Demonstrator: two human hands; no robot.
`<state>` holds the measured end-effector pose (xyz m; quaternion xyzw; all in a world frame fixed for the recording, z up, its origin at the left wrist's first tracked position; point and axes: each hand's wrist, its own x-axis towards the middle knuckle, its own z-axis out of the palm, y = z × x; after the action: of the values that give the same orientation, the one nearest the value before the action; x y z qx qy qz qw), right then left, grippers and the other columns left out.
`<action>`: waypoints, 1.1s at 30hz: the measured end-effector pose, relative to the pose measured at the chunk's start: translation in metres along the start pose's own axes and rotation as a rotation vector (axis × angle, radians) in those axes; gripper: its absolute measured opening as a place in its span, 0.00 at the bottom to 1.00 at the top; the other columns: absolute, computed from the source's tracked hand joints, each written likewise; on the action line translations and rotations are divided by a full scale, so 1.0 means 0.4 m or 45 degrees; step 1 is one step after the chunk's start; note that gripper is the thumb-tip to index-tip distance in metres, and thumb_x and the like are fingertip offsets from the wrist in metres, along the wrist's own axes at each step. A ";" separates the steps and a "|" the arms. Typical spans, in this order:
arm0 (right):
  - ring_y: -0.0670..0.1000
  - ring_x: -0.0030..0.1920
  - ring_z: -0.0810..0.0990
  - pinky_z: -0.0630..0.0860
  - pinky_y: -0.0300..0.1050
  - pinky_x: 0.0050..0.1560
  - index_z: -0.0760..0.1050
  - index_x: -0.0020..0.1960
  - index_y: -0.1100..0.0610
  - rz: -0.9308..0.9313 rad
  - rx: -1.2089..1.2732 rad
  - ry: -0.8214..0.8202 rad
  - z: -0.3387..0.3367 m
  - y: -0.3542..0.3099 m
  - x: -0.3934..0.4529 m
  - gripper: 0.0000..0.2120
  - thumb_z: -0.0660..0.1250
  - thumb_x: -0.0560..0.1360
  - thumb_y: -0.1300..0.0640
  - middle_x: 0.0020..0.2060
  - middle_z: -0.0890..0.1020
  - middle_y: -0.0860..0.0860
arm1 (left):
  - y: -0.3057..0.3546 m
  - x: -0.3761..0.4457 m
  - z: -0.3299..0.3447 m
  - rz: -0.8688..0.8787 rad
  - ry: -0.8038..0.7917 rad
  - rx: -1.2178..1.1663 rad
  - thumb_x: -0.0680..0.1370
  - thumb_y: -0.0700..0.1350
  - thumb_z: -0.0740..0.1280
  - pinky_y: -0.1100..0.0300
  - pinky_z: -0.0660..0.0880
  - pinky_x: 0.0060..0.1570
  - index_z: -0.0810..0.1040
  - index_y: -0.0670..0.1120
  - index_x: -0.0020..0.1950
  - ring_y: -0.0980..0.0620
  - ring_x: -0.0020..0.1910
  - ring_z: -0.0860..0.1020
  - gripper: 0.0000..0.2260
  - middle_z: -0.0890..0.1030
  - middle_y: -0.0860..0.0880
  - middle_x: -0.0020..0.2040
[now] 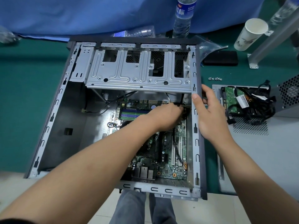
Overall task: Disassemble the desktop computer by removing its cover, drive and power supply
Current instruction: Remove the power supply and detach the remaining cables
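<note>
The open grey computer case (53,113) lies flat on the green table, its motherboard (168,151) exposed and its silver drive cage (137,70) at the far end. My left hand (166,117) reaches inside to the board's far right corner and grips a black cable (182,97) there; its fingertips are hidden. My right hand (208,113) holds the case's right wall, thumb on the rim. To the right, the removed cover (262,152) lies flat with the hard drive (231,101) and the power supply (289,94) with its black cable bundle on it.
Several small screws (215,78) lie on the table right of the case. Behind it stand a water bottle (184,15), a paper cup (250,34), a black flat object (220,58) and a metal stand (265,41). A blue cloth covers the back.
</note>
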<state>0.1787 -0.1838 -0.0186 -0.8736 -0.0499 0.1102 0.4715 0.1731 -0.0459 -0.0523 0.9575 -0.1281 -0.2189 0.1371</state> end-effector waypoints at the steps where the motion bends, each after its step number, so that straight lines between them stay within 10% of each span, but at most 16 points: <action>1: 0.49 0.64 0.72 0.67 0.48 0.65 0.63 0.72 0.51 -0.002 -0.002 0.001 0.000 0.000 0.000 0.21 0.57 0.80 0.48 0.65 0.73 0.49 | -0.002 -0.003 -0.003 0.039 -0.021 -0.049 0.80 0.40 0.58 0.52 0.67 0.38 0.70 0.39 0.60 0.38 0.48 0.77 0.10 0.78 0.38 0.49; 19: 0.50 0.64 0.71 0.67 0.50 0.66 0.63 0.72 0.52 -0.002 -0.005 -0.004 -0.001 -0.001 0.000 0.21 0.57 0.80 0.48 0.65 0.73 0.50 | -0.040 0.007 0.012 -0.037 0.000 0.115 0.81 0.51 0.59 0.52 0.72 0.44 0.76 0.39 0.59 0.37 0.51 0.78 0.17 0.78 0.37 0.54; 33: 0.50 0.63 0.72 0.68 0.52 0.65 0.64 0.72 0.51 -0.003 0.004 -0.005 -0.001 0.000 -0.001 0.21 0.57 0.80 0.48 0.64 0.74 0.50 | -0.028 0.007 -0.013 0.190 -0.045 0.022 0.79 0.37 0.59 0.47 0.75 0.48 0.74 0.38 0.56 0.40 0.49 0.78 0.09 0.79 0.38 0.52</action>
<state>0.1784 -0.1840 -0.0183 -0.8725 -0.0515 0.1114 0.4730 0.1800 -0.0354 -0.0525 0.9424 -0.2034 -0.2239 0.1426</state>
